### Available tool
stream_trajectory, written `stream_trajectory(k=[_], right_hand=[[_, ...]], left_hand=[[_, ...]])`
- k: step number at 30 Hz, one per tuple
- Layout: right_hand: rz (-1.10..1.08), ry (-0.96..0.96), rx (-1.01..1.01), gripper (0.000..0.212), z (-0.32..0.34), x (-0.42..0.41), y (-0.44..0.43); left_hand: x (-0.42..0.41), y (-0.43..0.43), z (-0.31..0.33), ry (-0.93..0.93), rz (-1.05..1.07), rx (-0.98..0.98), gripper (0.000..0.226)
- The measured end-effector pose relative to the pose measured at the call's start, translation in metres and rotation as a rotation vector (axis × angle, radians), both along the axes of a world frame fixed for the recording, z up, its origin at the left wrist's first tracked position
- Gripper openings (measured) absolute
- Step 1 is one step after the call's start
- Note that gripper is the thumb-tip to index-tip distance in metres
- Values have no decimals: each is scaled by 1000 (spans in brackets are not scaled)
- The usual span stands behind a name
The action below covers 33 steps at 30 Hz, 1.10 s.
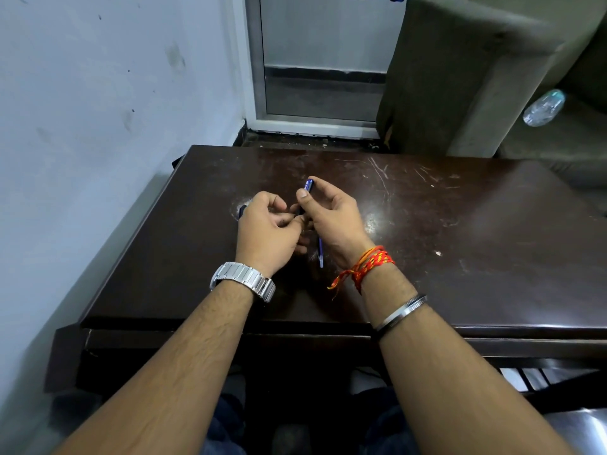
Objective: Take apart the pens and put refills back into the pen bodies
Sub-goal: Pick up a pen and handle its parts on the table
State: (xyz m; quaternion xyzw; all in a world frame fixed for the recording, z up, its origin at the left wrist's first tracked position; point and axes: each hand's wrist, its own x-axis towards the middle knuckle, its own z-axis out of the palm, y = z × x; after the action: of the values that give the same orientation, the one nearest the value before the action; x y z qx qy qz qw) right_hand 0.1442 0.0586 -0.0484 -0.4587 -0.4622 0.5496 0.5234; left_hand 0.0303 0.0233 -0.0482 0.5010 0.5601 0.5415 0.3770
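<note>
Could slip at joint & send small parts off table (460,241) if twisted w/ loose pinch; could bend thin refill (321,256) lying near wrists. R hand (331,218) raised, palm inward, pinching pen (308,187) btwn thumb & fingers over table centre. L hand (266,231) curled, pinching pen's lower end; exact part hidden.

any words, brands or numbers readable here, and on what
Pen body, held in the right hand: a pale printed mark near its far end, too small to read.
Bottle: blurred, no label readable.
Watch: only the metal band shows, no text.
Nothing else carries writing.
</note>
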Motion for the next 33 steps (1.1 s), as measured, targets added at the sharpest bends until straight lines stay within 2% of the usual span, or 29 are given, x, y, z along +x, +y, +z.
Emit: stream_trajectory(k=[1,4,6,10,13,16,18,22,27,33], right_hand=[[12,-17,0,34,0,0,-1],[-2,-104,44,13,1,0,-4],[-25,-142,33,5,2,1,-3],[-154,-227,-4,7,2,4,2],[-176,-336,-34,6,-2,7,3],[-203,-440,-63,13,-7,11,5],[-212,-444,-85,9,-7,14,7],[-265,-578,-118,5,-7,21,10],[-301,-621,-167,11,-3,26,7],[-278,-714,-161,13,-1,26,4]], left_hand=[[-1,1,1,36,32,6,28],[-2,3,2,237,120,39,26],[-1,2,2,279,124,43,25],[0,-1,3,352,95,-77,18],[2,-2,3,443,67,-144,16],[6,-1,2,494,70,-158,14],[11,1,-1,549,65,-168,12],[21,4,-6,618,79,-209,12],[28,6,-8,646,68,-206,14],[29,5,-10,619,44,-189,7]])
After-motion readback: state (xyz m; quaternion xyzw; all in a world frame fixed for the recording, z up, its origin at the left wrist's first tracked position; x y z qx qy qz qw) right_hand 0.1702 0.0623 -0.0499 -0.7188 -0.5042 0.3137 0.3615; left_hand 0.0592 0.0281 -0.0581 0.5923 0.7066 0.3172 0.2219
